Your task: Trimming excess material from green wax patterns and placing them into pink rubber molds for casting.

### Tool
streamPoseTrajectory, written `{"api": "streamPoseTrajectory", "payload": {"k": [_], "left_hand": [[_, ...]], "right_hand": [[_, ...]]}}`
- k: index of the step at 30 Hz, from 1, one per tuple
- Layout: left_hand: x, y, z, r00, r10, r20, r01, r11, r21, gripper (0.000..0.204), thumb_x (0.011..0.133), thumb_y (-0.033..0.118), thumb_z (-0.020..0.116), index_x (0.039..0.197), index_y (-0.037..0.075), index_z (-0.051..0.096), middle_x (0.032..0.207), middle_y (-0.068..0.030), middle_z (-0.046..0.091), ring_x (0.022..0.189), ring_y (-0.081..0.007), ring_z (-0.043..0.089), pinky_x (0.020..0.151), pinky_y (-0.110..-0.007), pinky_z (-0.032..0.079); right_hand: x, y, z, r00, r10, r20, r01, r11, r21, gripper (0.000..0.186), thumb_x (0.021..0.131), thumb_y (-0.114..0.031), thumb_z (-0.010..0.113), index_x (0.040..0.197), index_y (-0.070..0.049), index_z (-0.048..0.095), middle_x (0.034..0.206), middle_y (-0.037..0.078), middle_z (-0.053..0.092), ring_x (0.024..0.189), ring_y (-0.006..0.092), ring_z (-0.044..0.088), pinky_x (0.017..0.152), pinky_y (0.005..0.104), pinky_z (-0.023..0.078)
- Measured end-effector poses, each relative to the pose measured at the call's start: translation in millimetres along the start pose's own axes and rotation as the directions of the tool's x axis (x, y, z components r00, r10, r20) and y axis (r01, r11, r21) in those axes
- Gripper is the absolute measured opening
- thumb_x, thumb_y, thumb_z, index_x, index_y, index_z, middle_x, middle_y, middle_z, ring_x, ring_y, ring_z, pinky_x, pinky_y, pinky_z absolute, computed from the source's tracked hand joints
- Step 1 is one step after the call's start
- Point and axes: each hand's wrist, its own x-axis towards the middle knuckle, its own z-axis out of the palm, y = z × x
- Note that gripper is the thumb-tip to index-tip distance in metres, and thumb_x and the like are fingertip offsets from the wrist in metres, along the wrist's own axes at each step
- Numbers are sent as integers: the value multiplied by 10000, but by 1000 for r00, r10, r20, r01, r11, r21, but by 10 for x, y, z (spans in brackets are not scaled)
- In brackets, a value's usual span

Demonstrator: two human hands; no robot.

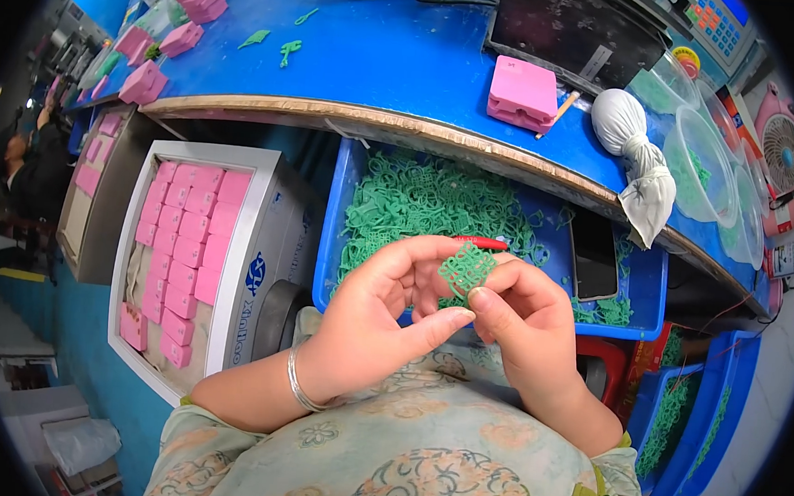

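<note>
Green openwork piece (465, 272) sits up front, b/w both hands, above the near part of a blue tray (651, 333). R hand (531, 315): thumb & index closed in a pinch on the piece's lower R side, other fingers curled. L hand (371, 305): fingers half-curled behind/beside it, thumb stretched toward its bottom edge; can't tell if L actually grips. Silver bangle (298, 378) on L wrist. Red rod-like tool (484, 242) shows just behind the piece; can't tell what holds it.

Tray beyond has a big heap of green pcs (427, 200), plus a dark phone-like slab (595, 256) on its R side. To the L, a white-rimmed box (212, 153) w/ rows of pink blocks (189, 226).

Further back, blue bench (381, 65): single pink block (523, 90) near the edge, wooden stick (560, 112) beside it, white tied cloth bundle (629, 144) to the R, then clear bowls (697, 171). Dark panel (565, 31) behind; pink fan (785, 149) far R.
</note>
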Motion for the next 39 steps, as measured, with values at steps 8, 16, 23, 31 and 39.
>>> {"api": "streamPoseTrajectory", "payload": {"k": [8, 16, 23, 31, 39], "left_hand": [[51, 13, -88, 990, 140, 16, -141, 984, 112, 223, 799, -7, 628, 1021, -22, 604, 944, -54, 522, 776, -72, 498, 663, -199, 427], [50, 44, -50, 978, 202, 46, -207, 953, 219, 222, 779, -34, 619, 1001, -15, 626, 969, -97, 562, 865, -145, 539, 739, -244, 441], [13, 104, -42, 966, 237, 102, -258, 899, 353, 200, 764, -34, 634, 961, -3, 648, 932, -81, 548, 864, -140, 519, 744, -247, 430], [14, 94, -50, 927, 337, 162, -374, 819, 435, 196, 753, -38, 637, 940, 17, 660, 930, -75, 534, 849, -150, 519, 734, -249, 428], [27, 57, -80, 917, 364, 161, -398, 815, 422, 210, 743, -35, 649, 948, 4, 634, 945, -83, 531, 883, -171, 513, 776, -273, 417]], "right_hand": [[-54, -71, 60, 988, 134, -75, -142, 985, -102, 66, 833, -17, 599, 888, 3, 568, 796, -20, 551, 657, 27, 473, 575, 178, 387], [-68, 69, -5, 994, -91, -55, 54, 880, -472, 83, 777, -2, 641, 842, 2, 591, 733, 13, 536, 575, 47, 472, 492, 188, 362], [-30, 18, 28, 955, -298, 16, 231, 706, -669, 137, 757, 26, 631, 886, -8, 603, 807, 61, 563, 592, 90, 523, 498, 209, 419], [-27, 30, 13, 940, -342, 1, 247, 676, -694, 178, 762, 44, 617, 929, -15, 599, 880, 81, 560, 668, 103, 561, 544, 212, 473], [-23, -20, 11, 908, -414, 69, 312, 557, -770, 190, 735, 62, 633, 907, -15, 607, 855, 86, 565, 653, 127, 557, 516, 226, 451]]}}
